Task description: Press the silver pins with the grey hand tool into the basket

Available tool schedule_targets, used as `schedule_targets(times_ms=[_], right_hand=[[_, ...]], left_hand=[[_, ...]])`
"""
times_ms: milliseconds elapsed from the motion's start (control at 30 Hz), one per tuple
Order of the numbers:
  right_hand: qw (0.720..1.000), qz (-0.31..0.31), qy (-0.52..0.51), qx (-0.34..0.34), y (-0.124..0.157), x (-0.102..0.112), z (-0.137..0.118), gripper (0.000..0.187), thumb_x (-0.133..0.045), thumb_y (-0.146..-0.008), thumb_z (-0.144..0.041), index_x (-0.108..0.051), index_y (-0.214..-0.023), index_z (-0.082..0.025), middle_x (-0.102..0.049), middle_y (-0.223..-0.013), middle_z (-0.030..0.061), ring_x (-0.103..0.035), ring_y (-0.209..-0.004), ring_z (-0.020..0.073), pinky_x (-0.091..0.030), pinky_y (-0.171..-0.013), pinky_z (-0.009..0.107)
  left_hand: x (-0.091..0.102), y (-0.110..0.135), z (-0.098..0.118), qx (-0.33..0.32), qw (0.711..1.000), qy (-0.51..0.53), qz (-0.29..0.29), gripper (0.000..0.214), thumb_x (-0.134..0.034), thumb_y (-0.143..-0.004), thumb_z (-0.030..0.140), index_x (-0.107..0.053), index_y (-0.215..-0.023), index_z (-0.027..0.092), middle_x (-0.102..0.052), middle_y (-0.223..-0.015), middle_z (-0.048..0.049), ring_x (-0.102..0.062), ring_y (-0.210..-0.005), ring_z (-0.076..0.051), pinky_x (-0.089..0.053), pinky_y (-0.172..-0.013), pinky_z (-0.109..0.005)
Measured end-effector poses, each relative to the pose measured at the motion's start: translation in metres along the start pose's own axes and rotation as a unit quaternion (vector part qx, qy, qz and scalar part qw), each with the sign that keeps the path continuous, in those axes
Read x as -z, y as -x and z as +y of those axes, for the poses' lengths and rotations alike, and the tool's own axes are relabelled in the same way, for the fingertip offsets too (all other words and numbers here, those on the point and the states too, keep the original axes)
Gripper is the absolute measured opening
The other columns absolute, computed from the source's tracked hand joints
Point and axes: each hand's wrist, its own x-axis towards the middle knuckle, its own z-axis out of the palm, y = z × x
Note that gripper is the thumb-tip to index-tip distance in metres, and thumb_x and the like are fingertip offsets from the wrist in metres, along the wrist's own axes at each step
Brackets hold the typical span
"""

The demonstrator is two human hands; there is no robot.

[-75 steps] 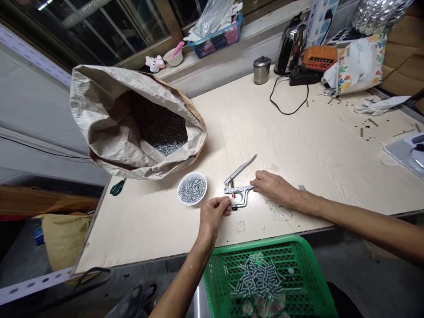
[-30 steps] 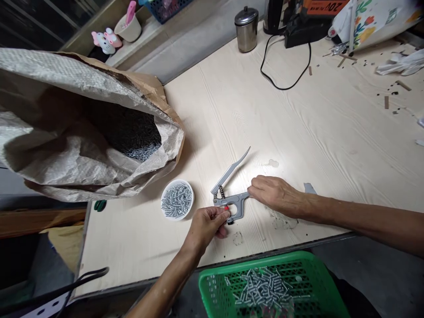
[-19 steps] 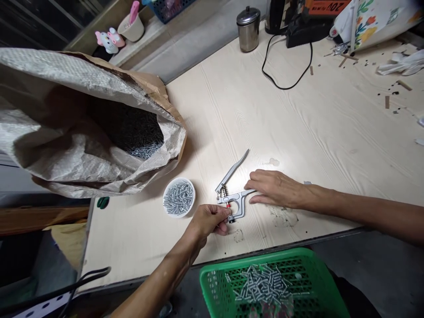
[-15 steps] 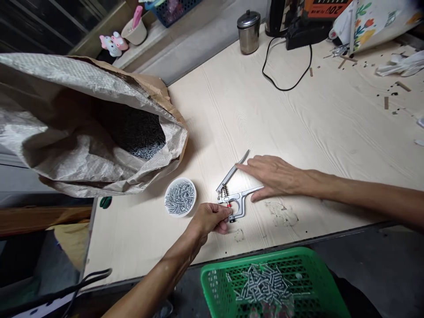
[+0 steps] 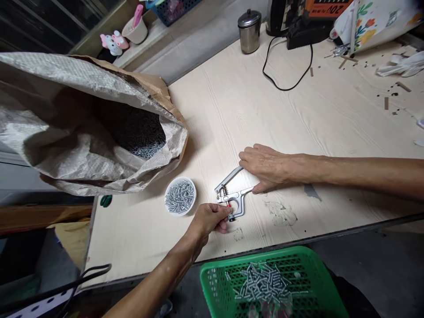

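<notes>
Silver snap-fastener pliers (image 5: pixel 236 197) lie at the table's near side, with a coil spring and a red piece by the jaws. My right hand (image 5: pixel 265 165) is closed round the two handles, which stand apart. At the jaw opening, my left hand (image 5: pixel 213 217) pinches with thumb and forefinger; whatever sits between the fingertips is too small to make out. Left of the pliers stands a round white tub (image 5: pixel 195 201) full of small silver spring-like metal pieces (image 5: pixel 179 196). More such pieces (image 5: pixel 263 282) lie heaped in a green plastic basket (image 5: pixel 207 282) below the table edge.
A large woven sack (image 5: pixel 109 176) gapes at the left, with dark metal pieces inside. Behind stand a lidded steel canister (image 5: pixel 249 35) and a black cable (image 5: pixel 288 89). Scraps and a white glove (image 5: pixel 402 65) lie at far right. Green-handled scissors (image 5: pixel 106 201) rest by the sack.
My right hand has moved up and in round the upper handle, its fingers now curled over it. The handles look slightly closer together. My left hand stays at the jaws.
</notes>
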Motion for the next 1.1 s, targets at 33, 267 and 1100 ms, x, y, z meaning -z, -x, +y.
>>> schedule_targets(times_ms=[33, 267, 1100], right_hand=[[1.0, 0.0, -0.003, 0.0, 0.001, 0.001, -0.001, 0.044, -0.076, -0.066, -0.055, -0.052, -0.075, -0.019, -0.053, -0.083, 0.0065, -0.042, -0.072, 0.019, -0.037, -0.069, 0.036], [1.0, -0.002, -0.014, -0.003, 0.009, 0.003, -0.004, 0.035, -0.073, -0.072, -0.045, -0.054, -0.08, -0.018, -0.054, -0.087, 0.008, -0.043, -0.075, 0.02, -0.039, -0.071, 0.036], [0.992, -0.008, -0.107, -0.068, 0.034, -0.001, 0.0, 0.039, -0.081, -0.069, -0.035, -0.061, -0.092, -0.011, -0.051, -0.096, 0.0092, -0.047, -0.087, 0.0214, -0.043, -0.07, 0.033]], left_hand=[[0.0, 0.0, -0.001, -0.001, 1.0, 0.006, 0.003, 0.033, -0.08, -0.066, 0.039, -0.06, -0.059, 0.013, -0.052, -0.037, 0.0044, -0.044, -0.034, -0.006, -0.04, -0.041, -0.019], [-0.003, 0.005, -0.015, -0.019, 0.997, 0.068, 0.005, 0.043, -0.076, -0.067, 0.051, -0.058, -0.06, 0.013, -0.057, -0.048, 0.0011, -0.05, -0.038, -0.007, -0.047, -0.047, -0.023], [-0.043, -0.022, 0.041, -0.453, 0.682, -0.552, 0.159, 0.058, -0.061, -0.086, 0.028, -0.035, -0.137, 0.017, -0.057, -0.11, -0.0112, -0.05, -0.099, -0.026, -0.047, -0.081, -0.041]])
